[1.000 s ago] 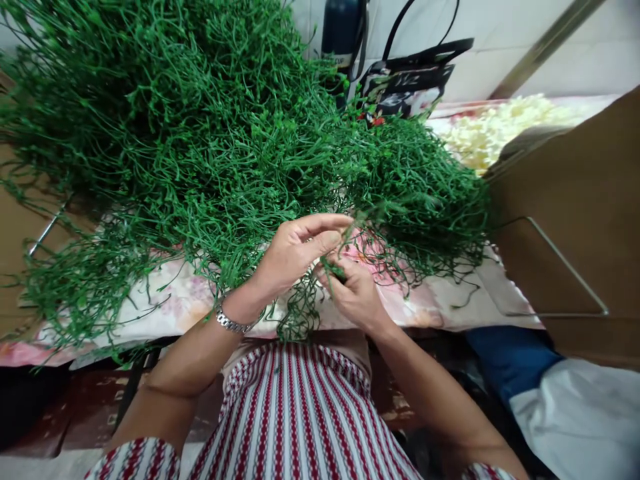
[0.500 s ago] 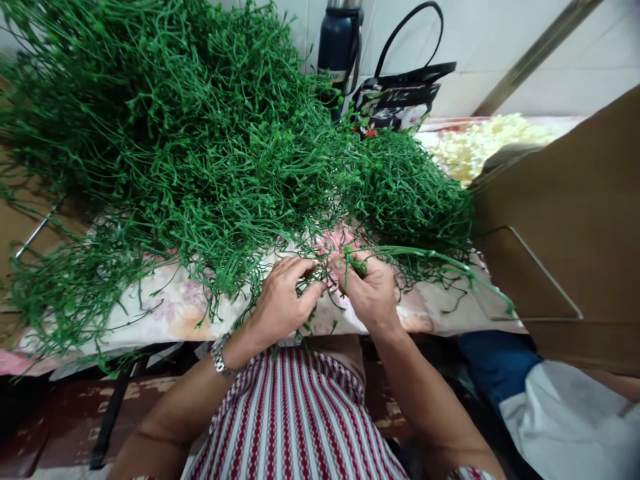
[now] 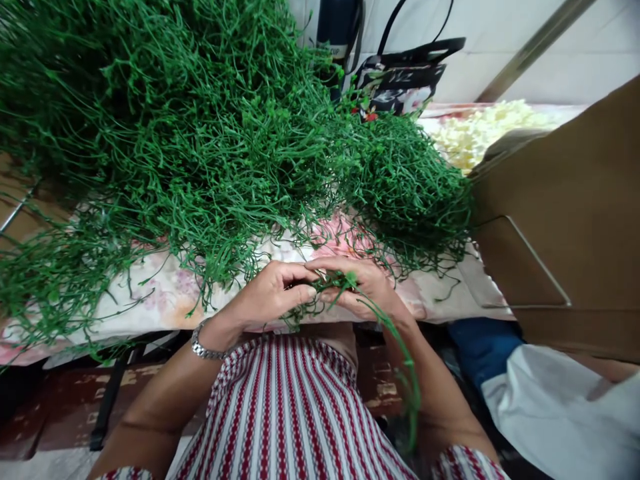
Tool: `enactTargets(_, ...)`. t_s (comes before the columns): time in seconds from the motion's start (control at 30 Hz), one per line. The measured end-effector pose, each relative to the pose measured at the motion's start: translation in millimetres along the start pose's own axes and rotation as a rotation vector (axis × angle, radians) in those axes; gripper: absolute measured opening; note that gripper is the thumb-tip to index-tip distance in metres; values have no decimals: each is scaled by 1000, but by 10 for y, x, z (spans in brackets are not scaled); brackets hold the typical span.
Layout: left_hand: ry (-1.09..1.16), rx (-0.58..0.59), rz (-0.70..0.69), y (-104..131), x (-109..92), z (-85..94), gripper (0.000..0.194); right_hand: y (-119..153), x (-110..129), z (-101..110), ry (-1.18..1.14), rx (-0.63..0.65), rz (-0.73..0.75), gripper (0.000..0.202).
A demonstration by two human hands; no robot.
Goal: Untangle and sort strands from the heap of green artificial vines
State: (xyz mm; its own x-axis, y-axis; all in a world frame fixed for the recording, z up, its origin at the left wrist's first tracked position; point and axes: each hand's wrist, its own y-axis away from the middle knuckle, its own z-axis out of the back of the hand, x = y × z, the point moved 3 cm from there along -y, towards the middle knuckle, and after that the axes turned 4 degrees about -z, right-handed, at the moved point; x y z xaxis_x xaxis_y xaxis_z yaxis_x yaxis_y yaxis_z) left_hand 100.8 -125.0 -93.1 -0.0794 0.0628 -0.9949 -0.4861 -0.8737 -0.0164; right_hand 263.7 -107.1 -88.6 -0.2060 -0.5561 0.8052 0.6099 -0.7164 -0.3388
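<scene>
My right hand [image 3: 363,290] is closed on a long green plastic stem [image 3: 395,327], which curves down over my right forearm. Close against it, my left hand [image 3: 275,293], below a metal watch [image 3: 203,343] on the wrist, has its thumb and fingers curled together around thin green sprigs. Both hands meet fingertip to fingertip over the front edge of the flowered cloth [image 3: 180,293]. Beyond them lies a large heap of green artificial stems [image 3: 200,133], with a smaller heap [image 3: 405,180] to its right.
A dark bottle [image 3: 337,33] and a black floral bag [image 3: 400,80] stand at the back. Pale yellow flowers [image 3: 480,133] lie behind a large cardboard box [image 3: 565,233] on the right. Part of another person in blue and white clothing [image 3: 550,400] shows at the lower right.
The long stem has swung from pointing right to hanging down over my right forearm. My right hand has turned and closed in on my left, and the whole view has shifted slightly.
</scene>
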Motion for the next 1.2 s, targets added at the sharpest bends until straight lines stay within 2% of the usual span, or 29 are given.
enactTargets(0.1,92,6,49,17,25,-22,19,22,29,-12,15,-63,19,23)
enactTargets(0.17,98,-60,45,22,35,-20,17,49,38,-26,43,-114,36,18)
enactTargets(0.33,-112,-243,-185,49,-20,-22,5,104,42,-84,155,-237,20,13)
enactTargets(0.43,-241,-335,-301,78,-49,-46,3,123,20,-127,122,-293,-79,12)
enactTargets(0.5,-296,-368,-317,91,-52,-62,6,134,-1,-153,73,-328,-146,14)
enactTargets(0.57,-309,-344,-293,93,-48,-74,7,138,-20,-181,35,-318,-188,17)
enactTargets(0.7,-330,-167,-193,71,-55,-81,6,127,-49,-205,-9,-228,-228,21)
enactTargets(0.77,-332,-117,-138,51,-58,-60,5,116,-57,-191,-38,-167,-226,20)
enactTargets(0.9,-198,-76,-52,2,-33,-1,4,95,-47,-132,-86,19,-253,18)
enactTargets(1.0,-83,-103,0,-10,-3,35,11,84,-15,-97,-112,129,-284,16)
enactTargets(1.07,-103,-109,2,-5,-2,34,11,80,3,-84,-110,126,-288,13)
enactTargets(1.2,-335,-75,-34,11,-30,-4,4,88,19,-93,-38,63,-254,7)
